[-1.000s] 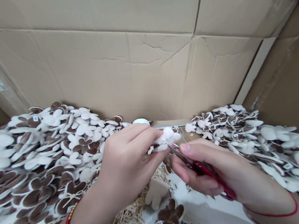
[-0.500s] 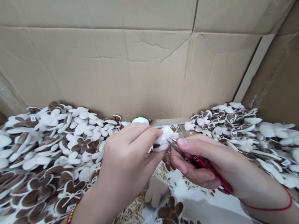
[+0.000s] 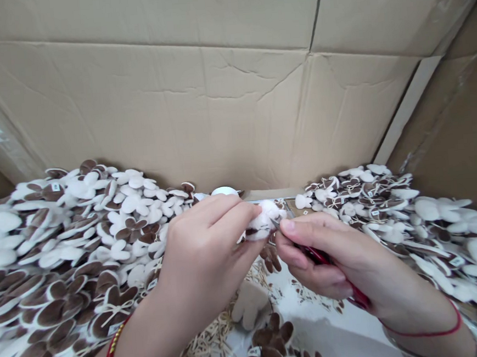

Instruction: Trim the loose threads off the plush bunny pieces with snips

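Note:
Between the fingers of my left hand (image 3: 210, 241) is a small white plush piece (image 3: 269, 212) with a dark brown part showing at its lower edge. My right hand (image 3: 325, 254) is closed round red-handled scissors (image 3: 319, 256). The metal tips of the scissors touch the right side of the plush piece, close to my right thumb. Most of the handles are hidden by my right fingers. Below my hands, brown plush pieces (image 3: 271, 332) and a pale one (image 3: 250, 304) lie on the white surface.
A large heap of white and brown plush pieces (image 3: 58, 253) fills the left side; another heap (image 3: 389, 210) lies at the right. Cream cord scraps (image 3: 212, 334) are under my left wrist. Cardboard walls (image 3: 154, 108) stand behind and at the right. A white round object (image 3: 224, 191) sits at the back.
My right hand and the scissors have shifted slightly right, and less of the blades shows. The left hand keeps its hold on the plush piece.

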Available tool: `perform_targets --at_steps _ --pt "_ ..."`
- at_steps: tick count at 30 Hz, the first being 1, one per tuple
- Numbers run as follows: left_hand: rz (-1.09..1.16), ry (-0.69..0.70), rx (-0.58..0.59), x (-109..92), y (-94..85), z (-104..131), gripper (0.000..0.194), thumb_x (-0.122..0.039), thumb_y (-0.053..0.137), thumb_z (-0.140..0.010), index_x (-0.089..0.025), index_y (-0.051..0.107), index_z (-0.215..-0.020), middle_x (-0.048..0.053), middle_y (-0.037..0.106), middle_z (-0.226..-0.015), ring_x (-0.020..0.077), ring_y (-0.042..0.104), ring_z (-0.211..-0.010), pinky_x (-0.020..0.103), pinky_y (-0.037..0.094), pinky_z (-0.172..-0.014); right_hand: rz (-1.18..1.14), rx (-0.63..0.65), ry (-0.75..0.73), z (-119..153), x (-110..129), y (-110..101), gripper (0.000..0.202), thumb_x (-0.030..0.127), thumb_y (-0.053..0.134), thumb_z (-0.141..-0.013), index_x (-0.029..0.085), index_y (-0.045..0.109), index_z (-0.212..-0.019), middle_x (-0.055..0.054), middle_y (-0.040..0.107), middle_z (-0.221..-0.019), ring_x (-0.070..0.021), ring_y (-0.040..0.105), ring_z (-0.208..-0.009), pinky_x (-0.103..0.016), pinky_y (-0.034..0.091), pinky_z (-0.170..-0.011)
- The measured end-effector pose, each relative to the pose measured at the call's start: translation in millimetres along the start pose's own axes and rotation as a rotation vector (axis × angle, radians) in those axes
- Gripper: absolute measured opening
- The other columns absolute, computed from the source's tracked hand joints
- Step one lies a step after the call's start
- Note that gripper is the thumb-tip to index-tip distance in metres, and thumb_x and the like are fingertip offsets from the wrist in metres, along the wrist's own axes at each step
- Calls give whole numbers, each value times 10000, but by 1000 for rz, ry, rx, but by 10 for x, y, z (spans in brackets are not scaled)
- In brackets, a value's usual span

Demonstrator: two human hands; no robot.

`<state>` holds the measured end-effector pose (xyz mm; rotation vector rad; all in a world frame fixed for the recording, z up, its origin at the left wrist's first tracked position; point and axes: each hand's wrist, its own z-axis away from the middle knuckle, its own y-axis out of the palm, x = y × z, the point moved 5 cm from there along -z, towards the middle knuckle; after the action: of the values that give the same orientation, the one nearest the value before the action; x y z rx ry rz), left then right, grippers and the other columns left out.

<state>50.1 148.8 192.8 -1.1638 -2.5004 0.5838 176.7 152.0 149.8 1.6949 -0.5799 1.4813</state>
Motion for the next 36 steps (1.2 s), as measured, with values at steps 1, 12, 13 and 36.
perform_targets --at_steps 1,12,13,36 --pt "10 -13 4 7 7 1 150 -134 582 -858 -101 669 -740 62 670 -668 169 609 -588 274 441 -525 10 -10 -11 6 7 -11 391 395 483 -944 177 475 -619 112 250 -413 -37 117 -356 -165 97 -332" --pt "241 -278 75 123 41 -31 118 -303 737 -806 -205 673 -821 -46 700 -697 109 630 -599 220 442 -537 361 -451 -282 9 171 -283 247 339 766 -746 196 632 -896 101 371 -495 -71 288 -430 -192 245 -381" --pt "241 -284 78 130 45 -28 114 -308 725 -817 -210 675 -846 -40 701 -702 118 638 -615 227 446 -540 395 -417 -261 -6 155 -271 238 343 764 -751 195 642 -891 93 380 -508 -77 309 -445 -201 263 -395" --pt "547 -633 154 258 87 -32 179 -222 597 -857 -179 646 -690 -20 630 -626 112 570 -572 197 425 -472 536 -638 -409 83 278 -237 197 315 738 -761 189 599 -700 95 339 -496 -57 297 -418 -191 256 -376"
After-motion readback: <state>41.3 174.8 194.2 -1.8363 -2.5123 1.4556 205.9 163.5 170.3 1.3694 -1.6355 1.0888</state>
